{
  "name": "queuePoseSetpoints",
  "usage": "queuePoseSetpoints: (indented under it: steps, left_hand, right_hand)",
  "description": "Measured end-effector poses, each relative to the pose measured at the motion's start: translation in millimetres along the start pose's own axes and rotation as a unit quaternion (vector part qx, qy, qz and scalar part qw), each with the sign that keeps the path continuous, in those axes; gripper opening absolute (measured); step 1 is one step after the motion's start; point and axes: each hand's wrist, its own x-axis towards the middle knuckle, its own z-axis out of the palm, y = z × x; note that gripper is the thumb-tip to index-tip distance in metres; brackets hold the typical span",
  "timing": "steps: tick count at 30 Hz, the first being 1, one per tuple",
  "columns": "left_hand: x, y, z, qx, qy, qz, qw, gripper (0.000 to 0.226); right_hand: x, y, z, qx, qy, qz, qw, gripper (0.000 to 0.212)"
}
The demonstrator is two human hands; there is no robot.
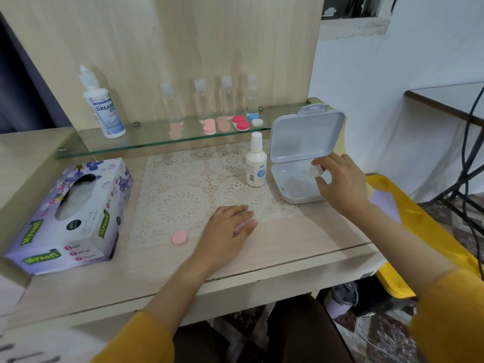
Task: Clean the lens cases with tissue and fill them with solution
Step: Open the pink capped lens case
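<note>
My right hand [340, 183] pinches a small white lens-case piece [315, 171] over the open grey plastic box [296, 197] at the desk's right side. My left hand [230, 229] lies flat on the lace mat [183, 189] with fingers straight. A pink lens-case cap [180, 237] sits on the mat just left of that hand. A small white solution bottle [256, 163] stands next to the box. The tissue box [70, 218] rests at the left. Pink [209, 126], red [241, 122] and blue-and-white [255, 119] lens cases lie on the glass shelf [146, 146].
A large solution bottle [103, 106] and several clear small bottles [226, 96] stand on the shelf. A yellow bin [392, 231] sits right of the desk, with cables [468, 142] and another table beyond. The desk's front edge is near my arms.
</note>
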Motion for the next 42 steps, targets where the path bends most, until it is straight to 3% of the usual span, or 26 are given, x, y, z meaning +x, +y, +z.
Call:
queuePoseSetpoints:
  steps: [8, 17, 21, 27, 34, 38, 42]
  left_hand:
    - [1.5, 1.7, -25.4, -0.065, -0.016, -0.035, 0.997, 0.031]
    - [-16.7, -44.9, -79.3, -0.003, 0.077, -0.135, 0.988, 0.036]
    - [-33.6, -70.9, -81.9, 0.057, 0.044, -0.176, 0.982, 0.036]
    - [-49.5, -82.0, -74.2, 0.120, 0.025, -0.180, 0.976, 0.044]
    - [-52.2, -79.1, -73.1, 0.118, 0.040, -0.174, 0.977, 0.044]
    - [-51.1, -77.0, -80.1, 0.092, 0.021, -0.187, 0.978, 0.046]
    - [-49.7, -64.2, -101.1, 0.070, 0.065, -0.152, 0.984, 0.039]
  right_hand:
    - [-1.2, -20.5, -1.2, 0.070, -0.001, 0.066, 0.995, 0.021]
    - [-15.8, -107.3, 14.3, 0.258, -0.148, 0.166, 0.940, 0.026]
    - [-27.8, -138.5, 29.7, 0.278, -0.213, 0.151, 0.925, 0.023]
    - [-36.4, -161.3, 37.4, 0.260, -0.225, 0.105, 0.933, 0.015]
    - [-39.6, -156.0, 43.8, 0.224, -0.245, 0.045, 0.942, 0.030]
    - [-37.7, -145.3, 41.1, 0.219, -0.246, 0.033, 0.944, 0.026]
    - [-30.7, -128.2, 42.9, 0.182, -0.283, 0.014, 0.942, 0.032]
